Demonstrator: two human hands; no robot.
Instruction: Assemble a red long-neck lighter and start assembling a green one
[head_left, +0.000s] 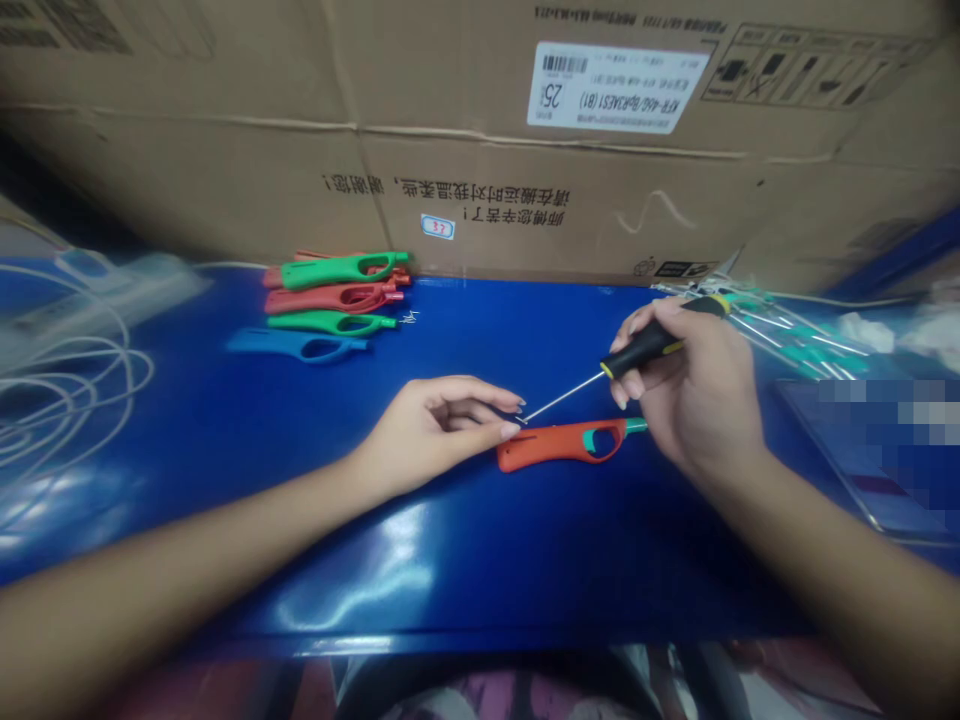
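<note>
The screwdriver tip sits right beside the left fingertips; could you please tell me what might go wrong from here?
1. The screwdriver, gripped by the right hand, has its thin tip close against the fingertips of the left hand; a slip could jab them.
2. The orange casing lies loose on the glossy blue table, seemingly steadied only at its left end, so it may skid or twist under pressure.

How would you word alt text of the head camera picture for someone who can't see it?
A person's right hand holds a black-and-yellow screwdriver, its tip at the end of an orange casing lying on a blue table, where fingertips of the left hand meet it. Green, red and blue casings are piled at the back left, before a cardboard box.
</note>
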